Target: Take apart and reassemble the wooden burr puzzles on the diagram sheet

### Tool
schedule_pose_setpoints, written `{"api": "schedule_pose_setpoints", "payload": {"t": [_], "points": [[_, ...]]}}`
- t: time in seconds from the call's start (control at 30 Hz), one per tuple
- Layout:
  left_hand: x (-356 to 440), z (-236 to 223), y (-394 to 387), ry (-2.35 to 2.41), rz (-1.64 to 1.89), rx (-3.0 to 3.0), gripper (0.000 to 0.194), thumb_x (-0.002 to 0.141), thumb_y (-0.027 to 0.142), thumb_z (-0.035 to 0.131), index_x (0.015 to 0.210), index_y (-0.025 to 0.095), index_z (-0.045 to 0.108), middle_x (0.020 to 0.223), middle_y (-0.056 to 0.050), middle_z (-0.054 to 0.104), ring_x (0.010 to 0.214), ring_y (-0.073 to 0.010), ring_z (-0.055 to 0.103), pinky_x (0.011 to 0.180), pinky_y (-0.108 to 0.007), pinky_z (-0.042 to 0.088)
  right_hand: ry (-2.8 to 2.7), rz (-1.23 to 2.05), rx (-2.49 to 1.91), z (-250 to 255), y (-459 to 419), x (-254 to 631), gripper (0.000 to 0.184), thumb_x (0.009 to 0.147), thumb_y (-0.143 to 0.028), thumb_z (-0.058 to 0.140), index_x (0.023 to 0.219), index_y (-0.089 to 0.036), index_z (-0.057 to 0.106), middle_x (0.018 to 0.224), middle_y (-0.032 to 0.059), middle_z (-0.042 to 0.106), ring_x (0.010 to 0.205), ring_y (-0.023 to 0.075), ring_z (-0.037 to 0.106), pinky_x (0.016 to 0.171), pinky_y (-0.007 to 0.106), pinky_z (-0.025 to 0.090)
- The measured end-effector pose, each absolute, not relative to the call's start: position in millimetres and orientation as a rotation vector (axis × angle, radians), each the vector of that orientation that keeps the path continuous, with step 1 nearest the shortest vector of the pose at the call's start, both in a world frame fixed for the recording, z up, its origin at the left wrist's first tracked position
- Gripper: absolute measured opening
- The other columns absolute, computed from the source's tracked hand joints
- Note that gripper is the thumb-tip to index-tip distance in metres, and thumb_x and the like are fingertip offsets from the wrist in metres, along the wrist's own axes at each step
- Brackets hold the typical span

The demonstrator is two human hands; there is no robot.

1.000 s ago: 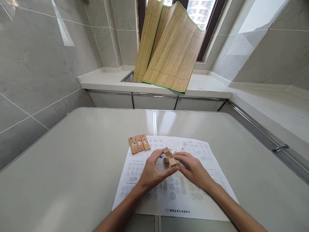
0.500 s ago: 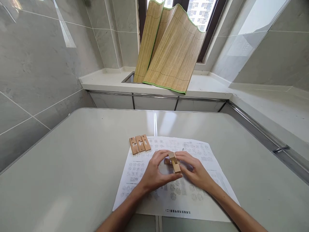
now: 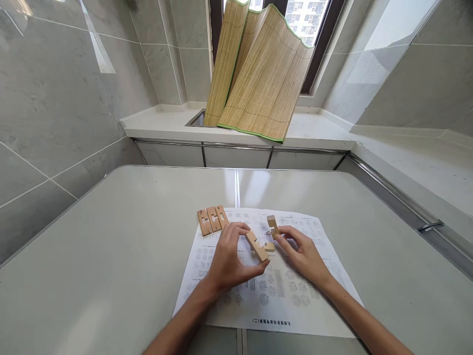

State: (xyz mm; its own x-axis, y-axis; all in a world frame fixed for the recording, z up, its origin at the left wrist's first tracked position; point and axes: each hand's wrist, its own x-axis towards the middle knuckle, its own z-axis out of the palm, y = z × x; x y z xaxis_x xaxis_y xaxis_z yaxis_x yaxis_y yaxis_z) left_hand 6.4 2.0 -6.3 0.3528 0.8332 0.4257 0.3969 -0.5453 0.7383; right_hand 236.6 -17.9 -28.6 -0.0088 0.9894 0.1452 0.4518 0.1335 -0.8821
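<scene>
My left hand (image 3: 234, 254) pinches a notched wooden puzzle block (image 3: 256, 246) between thumb and fingers, above a printed sheet (image 3: 266, 308). A second, shorter-looking wooden piece (image 3: 269, 247) sticks out to the right of that block; whether the two are locked together I cannot tell. In my right hand (image 3: 301, 254), thumb and fingertips grip another notched wooden block (image 3: 272, 223), tilted and apart from the left one. Three flat wooden plates (image 3: 213, 220) with cut-out slots and small marks lie side by side at the sheet's far left corner.
The sheet lies on a pale table (image 3: 92, 256) with a seam down its middle. Behind the table, a folded bamboo mat (image 3: 264, 79) leans on a white ledge (image 3: 158, 123) before a window. Tiled walls (image 3: 66, 88) stand around.
My hands have drawn apart. The right hand has pulled a notched block away, up and to the right, while the left keeps its block and has moved slightly left.
</scene>
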Motion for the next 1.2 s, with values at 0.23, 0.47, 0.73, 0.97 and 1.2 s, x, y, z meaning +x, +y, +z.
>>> {"api": "schedule_pose_setpoints", "payload": {"t": [0.23, 0.47, 0.73, 0.97, 1.2], "points": [[-3, -5, 2, 0.936, 0.89, 2.436, 0.054, 0.063, 0.044, 0.086, 0.096, 0.023, 0.05, 0.123, -0.015, 0.062, 0.115, -0.0362, 0.057, 0.098, -0.048, 0.049, -1.713, 0.577, -1.502, -38, -16, 235, 0.025, 0.103, -0.046, 0.057, 0.1, -0.023, 0.067, 0.106, 0.009, 0.072, 0.087, 0.0251, 0.064, 0.07, 0.036, 0.048], [-5, -11, 6, 0.919, 0.766, 2.589, 0.051, 0.068, 0.048, 0.082, 0.101, 0.022, 0.052, 0.122, -0.014, 0.064, 0.119, -0.0367, 0.057, 0.104, -0.051, 0.048, -1.773, 0.527, -1.482, -44, -15, 238, 0.015, 0.101, -0.039, 0.06, 0.097, -0.026, 0.066, 0.114, 0.0085, 0.07, 0.103, 0.0277, 0.065, 0.08, 0.039, 0.054], [-7, -16, 10, 1.047, 0.742, 2.627, 0.05, 0.07, 0.046, 0.082, 0.103, 0.02, 0.055, 0.121, -0.014, 0.064, 0.12, -0.0365, 0.057, 0.104, -0.052, 0.05, -1.909, 0.501, -1.372, -43, -18, 236, 0.01, 0.095, -0.026, 0.064, 0.087, -0.025, 0.059, 0.116, 0.0087, 0.065, 0.111, 0.0287, 0.063, 0.095, 0.045, 0.053], [-8, -18, 11, 1.104, 0.753, 2.637, 0.048, 0.075, 0.046, 0.081, 0.109, 0.02, 0.061, 0.128, -0.015, 0.063, 0.127, -0.0382, 0.054, 0.108, -0.055, 0.047, -2.045, 0.503, -1.278, -38, -22, 235, 0.017, 0.091, -0.024, 0.068, 0.086, -0.025, 0.052, 0.117, 0.0096, 0.063, 0.112, 0.03, 0.06, 0.093, 0.046, 0.053], [-8, -18, 11, 1.092, 0.714, 2.605, 0.055, 0.08, 0.049, 0.082, 0.121, 0.02, 0.063, 0.127, -0.014, 0.063, 0.12, -0.0356, 0.057, 0.103, -0.053, 0.051, -2.112, 0.488, -1.251, -34, -24, 234, 0.021, 0.092, -0.025, 0.07, 0.086, -0.025, 0.049, 0.119, 0.0094, 0.06, 0.111, 0.0292, 0.058, 0.092, 0.045, 0.053]]}}
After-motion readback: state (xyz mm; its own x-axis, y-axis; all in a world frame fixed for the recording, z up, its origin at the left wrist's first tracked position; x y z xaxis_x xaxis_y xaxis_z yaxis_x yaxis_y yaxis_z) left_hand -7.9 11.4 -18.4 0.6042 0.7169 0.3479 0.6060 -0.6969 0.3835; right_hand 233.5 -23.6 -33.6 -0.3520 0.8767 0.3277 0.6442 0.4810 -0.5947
